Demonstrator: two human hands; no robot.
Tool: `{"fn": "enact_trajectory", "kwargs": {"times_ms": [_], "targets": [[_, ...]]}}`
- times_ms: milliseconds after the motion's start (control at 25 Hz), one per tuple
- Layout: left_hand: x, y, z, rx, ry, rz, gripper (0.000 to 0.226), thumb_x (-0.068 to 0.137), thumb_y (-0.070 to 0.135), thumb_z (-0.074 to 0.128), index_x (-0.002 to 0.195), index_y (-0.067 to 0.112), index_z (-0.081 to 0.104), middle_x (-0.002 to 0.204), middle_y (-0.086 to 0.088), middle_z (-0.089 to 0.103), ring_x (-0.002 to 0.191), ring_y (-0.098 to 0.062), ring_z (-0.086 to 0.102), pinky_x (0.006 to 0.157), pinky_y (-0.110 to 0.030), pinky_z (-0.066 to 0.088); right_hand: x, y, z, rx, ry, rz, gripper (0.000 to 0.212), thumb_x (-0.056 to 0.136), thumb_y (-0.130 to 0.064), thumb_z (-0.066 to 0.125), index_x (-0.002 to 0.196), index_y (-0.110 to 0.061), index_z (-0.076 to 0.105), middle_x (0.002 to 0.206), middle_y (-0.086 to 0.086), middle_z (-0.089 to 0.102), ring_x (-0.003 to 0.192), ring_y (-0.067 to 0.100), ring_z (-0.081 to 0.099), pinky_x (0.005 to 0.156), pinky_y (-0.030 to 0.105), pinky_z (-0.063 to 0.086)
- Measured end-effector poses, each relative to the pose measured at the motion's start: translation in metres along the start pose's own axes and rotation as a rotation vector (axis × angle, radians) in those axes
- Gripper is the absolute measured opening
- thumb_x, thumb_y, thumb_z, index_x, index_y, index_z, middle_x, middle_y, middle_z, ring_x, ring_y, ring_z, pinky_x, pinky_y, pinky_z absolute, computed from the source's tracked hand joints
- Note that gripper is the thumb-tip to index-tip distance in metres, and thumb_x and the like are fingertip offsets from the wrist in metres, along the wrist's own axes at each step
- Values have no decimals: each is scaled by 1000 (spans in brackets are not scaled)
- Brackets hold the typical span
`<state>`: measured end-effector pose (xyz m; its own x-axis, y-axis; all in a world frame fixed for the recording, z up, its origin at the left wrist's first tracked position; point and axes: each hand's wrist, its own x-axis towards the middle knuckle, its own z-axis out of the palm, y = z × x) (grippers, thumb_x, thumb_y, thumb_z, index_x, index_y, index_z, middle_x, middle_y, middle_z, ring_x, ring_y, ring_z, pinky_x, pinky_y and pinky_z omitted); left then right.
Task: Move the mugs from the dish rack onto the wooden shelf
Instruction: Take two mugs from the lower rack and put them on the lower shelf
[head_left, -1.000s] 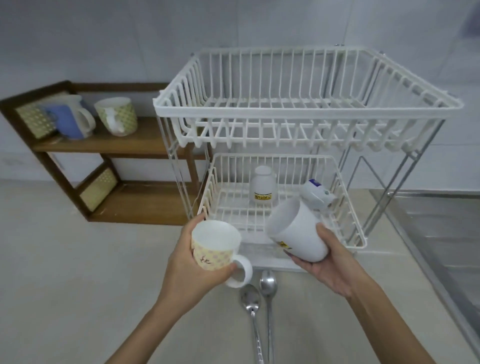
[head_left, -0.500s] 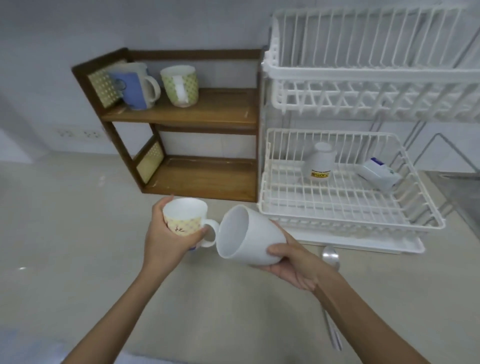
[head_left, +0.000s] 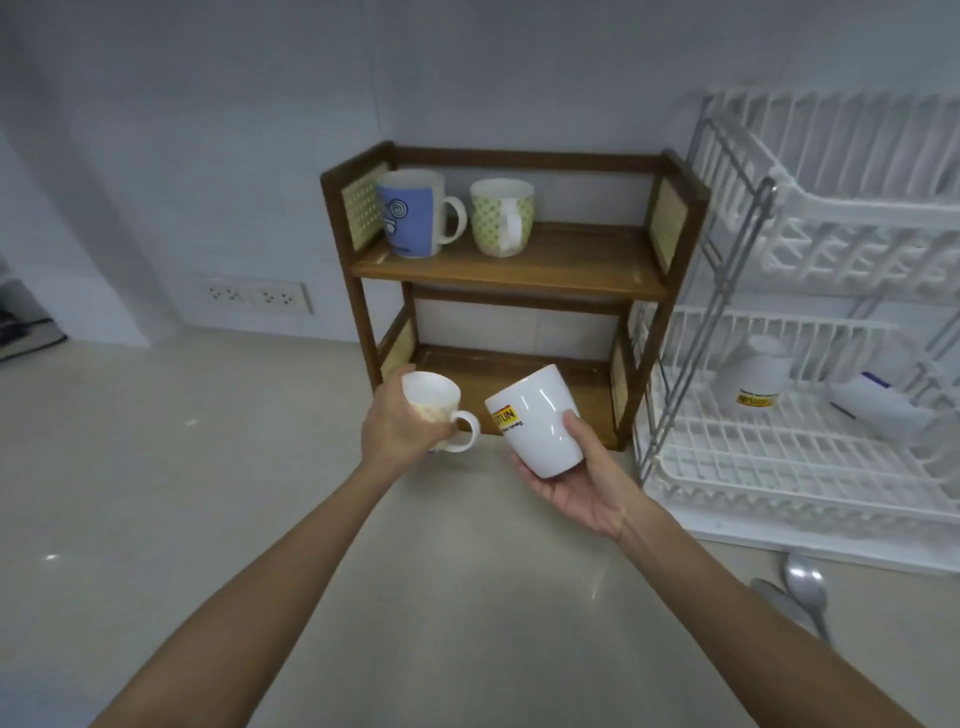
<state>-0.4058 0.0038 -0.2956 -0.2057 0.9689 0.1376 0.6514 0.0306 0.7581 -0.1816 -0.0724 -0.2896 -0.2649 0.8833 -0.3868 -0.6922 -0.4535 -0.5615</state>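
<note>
My left hand (head_left: 397, 426) grips a small yellow-patterned mug (head_left: 434, 402) with its handle pointing right. My right hand (head_left: 582, 480) holds a taller white mug (head_left: 540, 421) with a yellow label from below, tilted. Both mugs hover in front of the lower board of the wooden shelf (head_left: 519, 270). On its upper board stand a blue-and-white mug (head_left: 410, 213) and a green-patterned mug (head_left: 501, 215). The white dish rack (head_left: 810, 467) is at the right; its lower basket holds an upside-down white mug (head_left: 758, 376) and a white mug (head_left: 878, 402) lying on its side.
Two metal spoons (head_left: 802, 584) lie on the pale counter in front of the rack's tray. Wall sockets (head_left: 254, 296) sit left of the shelf. A dark object shows at the far left edge.
Both hands have carried their mugs left and forward from the rack to in front of the shelf. The view has swung left, and the white mug has turned more upright.
</note>
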Motion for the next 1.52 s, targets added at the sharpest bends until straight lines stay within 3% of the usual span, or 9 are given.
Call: {"fn": "enact_trajectory", "kwargs": {"times_ms": [360, 560, 720, 840, 1000, 1160, 1240, 1400, 1520], "targets": [[83, -10, 51, 42, -86, -50, 106, 55, 42, 87, 144, 15, 35, 140, -9, 46, 128, -29, 46, 102, -43, 45, 45, -10, 7, 56, 174, -143, 75, 64, -22, 82, 127, -4, 46, 123, 22, 57, 108, 32, 60, 85, 45, 56], [122, -27, 68, 12, -92, -82, 106, 60, 34, 89, 146, 10, 32, 145, -12, 43, 135, -30, 39, 109, -41, 37, 61, -22, -7, 85, 249, -175, 76, 60, -33, 85, 123, -5, 52, 113, 20, 62, 93, 31, 69, 76, 44, 58], [126, -43, 68, -13, -79, -70, 103, 59, 35, 89, 143, 9, 36, 142, -14, 48, 131, -32, 43, 106, -42, 39, 61, -18, -12, -52, 168, -27, 76, 62, -45, 80, 122, -5, 56, 114, 21, 66, 98, 32, 68, 71, 32, 59], [124, -47, 63, 4, -118, -54, 103, 61, 37, 88, 144, 10, 33, 142, -13, 45, 132, -32, 42, 106, -45, 40, 65, -17, -11, -140, 158, 20, 70, 68, -36, 77, 126, -7, 52, 118, 20, 65, 97, 31, 69, 63, 30, 58], [105, -42, 57, 26, -157, -54, 95, 77, 25, 78, 151, 11, 20, 147, -17, 34, 135, -34, 35, 107, -45, 37, 87, -15, 5, -177, 270, -22, 76, 55, -41, 80, 119, -9, 55, 98, 11, 68, 74, 17, 70, 53, 23, 54], [32, -55, 59, -61, -101, 12, 76, 88, 12, 62, 151, 11, 20, 147, -15, 34, 131, -32, 41, 103, -42, 41, 122, -17, 8, -103, 325, -164, 73, 64, -24, 82, 127, -6, 49, 113, 11, 63, 99, 20, 62, 67, 27, 58], [-4, -68, 58, 21, -160, 73, 67, 90, 15, 57, 150, 15, 26, 149, -8, 35, 133, -25, 40, 105, -36, 39, 139, -21, 8, -263, 343, -184, 72, 70, -16, 81, 132, -7, 46, 116, 10, 62, 103, 21, 60, 76, 31, 57], [-34, -85, 57, 317, -216, 239, 52, 97, 26, 44, 147, 15, 35, 156, -8, 32, 145, -26, 24, 118, -41, 17, 179, -19, 8, -546, 494, -286, 85, 60, -24, 86, 133, -14, 42, 124, 8, 58, 108, 22, 58, 89, 39, 53], [-39, -92, 59, 528, -335, 216, 63, 99, 46, 24, 154, 17, 13, 163, -6, 6, 150, -25, -1, 119, -44, -4, 203, -12, 9, -694, 645, -342, 93, 52, -40, 87, 131, -18, 43, 123, 4, 58, 103, 20, 56, 86, 35, 49]]}}
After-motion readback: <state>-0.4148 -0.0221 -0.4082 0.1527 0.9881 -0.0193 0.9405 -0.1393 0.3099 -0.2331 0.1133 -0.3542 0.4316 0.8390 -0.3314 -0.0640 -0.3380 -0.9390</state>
